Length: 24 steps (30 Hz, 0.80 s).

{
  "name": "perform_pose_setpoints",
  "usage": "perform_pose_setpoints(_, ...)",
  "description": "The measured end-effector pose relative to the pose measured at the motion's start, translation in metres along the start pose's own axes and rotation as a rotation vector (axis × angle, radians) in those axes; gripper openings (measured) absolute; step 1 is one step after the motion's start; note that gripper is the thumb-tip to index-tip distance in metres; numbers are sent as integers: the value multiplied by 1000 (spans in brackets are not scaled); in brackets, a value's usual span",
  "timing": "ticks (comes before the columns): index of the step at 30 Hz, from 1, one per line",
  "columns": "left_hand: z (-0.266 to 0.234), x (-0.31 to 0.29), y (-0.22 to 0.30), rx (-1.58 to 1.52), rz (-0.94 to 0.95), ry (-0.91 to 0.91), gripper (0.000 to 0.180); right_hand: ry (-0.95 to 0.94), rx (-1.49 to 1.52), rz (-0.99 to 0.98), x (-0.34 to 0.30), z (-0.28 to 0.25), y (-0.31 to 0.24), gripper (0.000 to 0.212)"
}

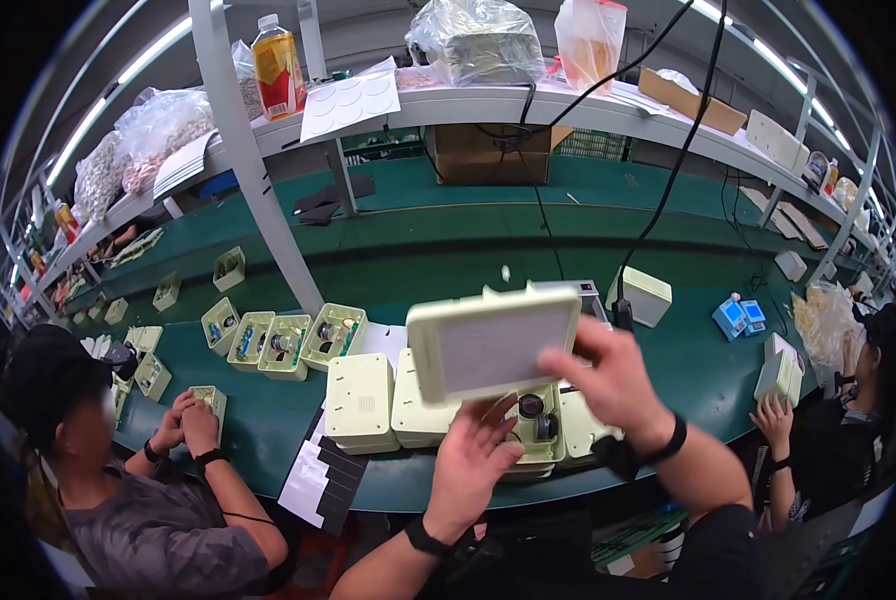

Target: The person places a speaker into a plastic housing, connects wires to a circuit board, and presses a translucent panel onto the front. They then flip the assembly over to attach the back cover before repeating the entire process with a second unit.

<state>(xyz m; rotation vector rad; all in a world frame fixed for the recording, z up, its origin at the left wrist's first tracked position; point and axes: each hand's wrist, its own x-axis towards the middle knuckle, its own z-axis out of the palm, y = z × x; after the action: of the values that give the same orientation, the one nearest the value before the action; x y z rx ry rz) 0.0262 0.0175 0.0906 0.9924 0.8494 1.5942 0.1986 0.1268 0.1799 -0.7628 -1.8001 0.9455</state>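
Observation:
My right hand (618, 375) grips a cream plastic casing (495, 345) with a pale grey panel by its right edge, thumb on the front. The casing is held up tilted above the bench. Just below it is my left hand (471, 462), palm up with fingers apart. The casing hides part of its fingertips, and a thin wire-like strand shows near them. Beside that hand an open cream box (538, 455) holds round dark parts. Left of it stand stacked cream casings (360, 398), and another cream casing (580, 425) lies to the right.
Several open boxes with components (286, 345) stand on the green bench at left. A black cable (658, 200) hangs down at right. A metal post (253, 170) rises in front. Co-workers sit at left and right, one hand (773, 420) touching a casing. Blue devices (738, 316) lie at right.

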Motion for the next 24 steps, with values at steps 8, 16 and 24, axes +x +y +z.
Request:
perform_pose_setpoints(8, -8, -18, -19, 353, 235, 175, 44, 92, 54, -4, -40, -6, -24, 35)
perform_pose_setpoints(16, 6, -24, 4, 694, 454, 51, 39, -206, -48, -132, -38, -16, -44, 25)
perform_pose_setpoints(24, -3, -31, 25, 1014, 758, -278, 38, -342, 268, 343, -56, -13, -63, 15)
